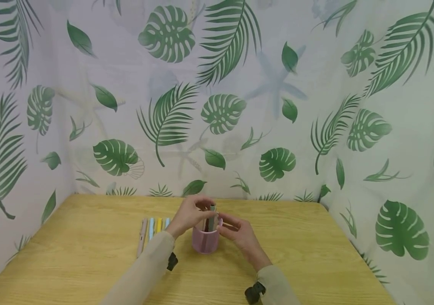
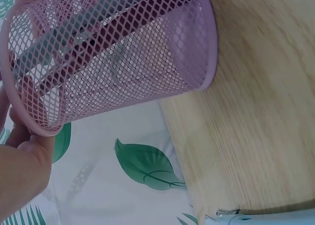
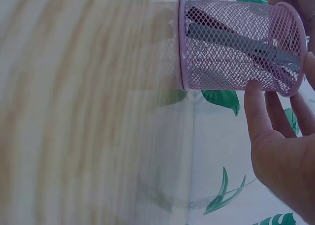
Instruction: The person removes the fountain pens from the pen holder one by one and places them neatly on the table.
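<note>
A pink mesh pen holder [image 1: 205, 243] stands upright on the wooden table. Inside it lean a grey-green pen [image 1: 211, 222] and a dark red pen [image 3: 211, 19], both visible through the mesh. My left hand [image 1: 191, 215] is over the holder's mouth, its thumb and fingers pinching the top end of the grey-green pen. From the other side, my right hand [image 1: 244, 237] holds the holder near its rim; a fingertip [image 3: 254, 89] presses on the mesh. The left hand's fingers are partly hidden behind the holder in the left wrist view.
Left of the holder lie several pens side by side: a greyish-pink pen [image 1: 142, 238], a light blue pen [image 1: 151, 228], a yellow pen [image 1: 158, 225] and another light blue one, partly covered by the left arm. Leaf-patterned cloth [image 1: 232, 140] encloses the back and sides of the table [image 1: 297, 245].
</note>
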The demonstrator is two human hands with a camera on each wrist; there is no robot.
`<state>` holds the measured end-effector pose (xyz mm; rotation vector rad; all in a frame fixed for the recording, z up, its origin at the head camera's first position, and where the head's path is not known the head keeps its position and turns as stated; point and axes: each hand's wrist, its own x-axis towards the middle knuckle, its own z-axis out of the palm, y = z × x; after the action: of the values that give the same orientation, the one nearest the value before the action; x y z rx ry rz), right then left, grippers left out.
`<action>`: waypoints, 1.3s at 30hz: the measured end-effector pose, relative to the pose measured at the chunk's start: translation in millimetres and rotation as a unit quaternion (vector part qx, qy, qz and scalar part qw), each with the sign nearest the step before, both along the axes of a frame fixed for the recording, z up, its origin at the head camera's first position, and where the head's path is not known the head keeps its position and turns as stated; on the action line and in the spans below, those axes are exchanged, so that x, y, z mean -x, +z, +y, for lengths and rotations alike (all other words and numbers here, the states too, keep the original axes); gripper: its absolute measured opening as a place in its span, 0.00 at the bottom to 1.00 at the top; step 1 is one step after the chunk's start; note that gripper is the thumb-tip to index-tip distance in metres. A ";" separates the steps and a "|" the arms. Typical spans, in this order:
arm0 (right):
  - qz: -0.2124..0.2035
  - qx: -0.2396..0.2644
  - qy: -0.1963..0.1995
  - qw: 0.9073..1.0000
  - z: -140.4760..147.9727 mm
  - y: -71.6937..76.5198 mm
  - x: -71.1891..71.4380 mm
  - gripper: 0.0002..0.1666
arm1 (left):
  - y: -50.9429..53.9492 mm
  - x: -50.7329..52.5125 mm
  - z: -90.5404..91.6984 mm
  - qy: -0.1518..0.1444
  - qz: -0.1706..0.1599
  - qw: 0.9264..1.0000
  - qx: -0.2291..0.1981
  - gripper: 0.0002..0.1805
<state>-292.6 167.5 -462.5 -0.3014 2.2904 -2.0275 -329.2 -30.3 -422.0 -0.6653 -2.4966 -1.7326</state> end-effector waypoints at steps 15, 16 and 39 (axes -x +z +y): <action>-0.003 0.008 0.000 1.000 -1.2 1.5 -2.6 0.28 | -3.8 -3.4 -4.2 -0.019 0.025 0.999 0.016 0.15; -0.004 0.009 0.000 1.000 -1.2 1.3 -2.3 0.28 | -3.5 -3.5 -4.3 -0.019 0.025 0.999 0.013 0.16; -0.010 0.008 -0.004 1.000 -0.1 -2.8 -0.8 0.29 | 32.5 -25.0 -8.0 0.029 0.038 0.991 -0.126 0.18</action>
<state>-291.8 167.3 -465.3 -0.2726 2.2696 -2.0440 -304.2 -38.3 -389.5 -0.6186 -2.1739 -1.9163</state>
